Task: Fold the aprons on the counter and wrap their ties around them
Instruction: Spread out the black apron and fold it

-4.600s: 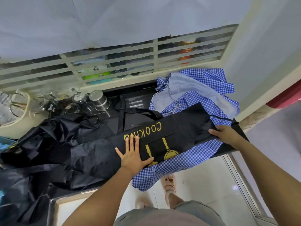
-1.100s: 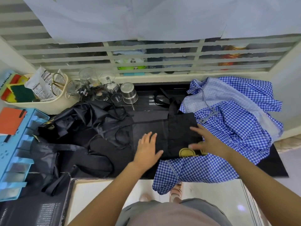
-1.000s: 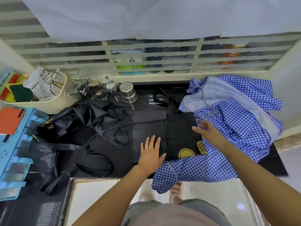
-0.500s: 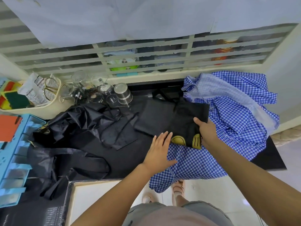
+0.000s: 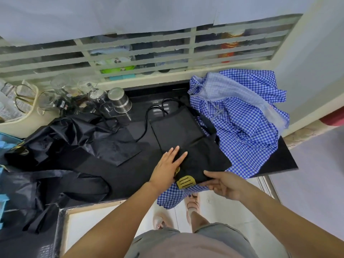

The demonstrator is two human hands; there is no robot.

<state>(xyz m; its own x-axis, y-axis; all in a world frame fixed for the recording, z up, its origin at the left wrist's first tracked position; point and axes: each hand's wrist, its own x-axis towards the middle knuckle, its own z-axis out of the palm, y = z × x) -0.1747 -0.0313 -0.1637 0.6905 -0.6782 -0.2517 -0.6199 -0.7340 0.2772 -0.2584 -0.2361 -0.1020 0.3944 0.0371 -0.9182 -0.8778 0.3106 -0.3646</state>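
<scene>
At the centre of the frame we see the folded black fabric apron [image 5: 188,146] lying on the black counter [image 5: 279,161], its right part resting on a blue-and-white checked cloth [image 5: 242,123]. A yellow printed patch [image 5: 185,181] shows at the apron's near edge. The left hand [image 5: 167,168] lies flat on the apron's lower left part, fingers straight and close together, pressing the fold down. The right hand [image 5: 225,185] is at the apron's near right edge, just right of the yellow patch; its thumb lies on top of the fabric and its fingers curl beneath, so we read it as pinching that edge. The apron thus lies between and beyond the two hands, stretching away towards the upper centre. Its thin black ties [image 5: 147,123] loop loose off the far left corner onto the counter. The checked cloth spreads to the right of the frame and hangs over the counter's front edge below the hands. To the left, a crumpled heap of glossy black fabric [image 5: 65,138] covers the counter. Behind it, in the upper left, stand a steel cup [image 5: 119,100], clear glass jars [image 5: 61,97] and a cream plastic basket [image 5: 18,118].
</scene>
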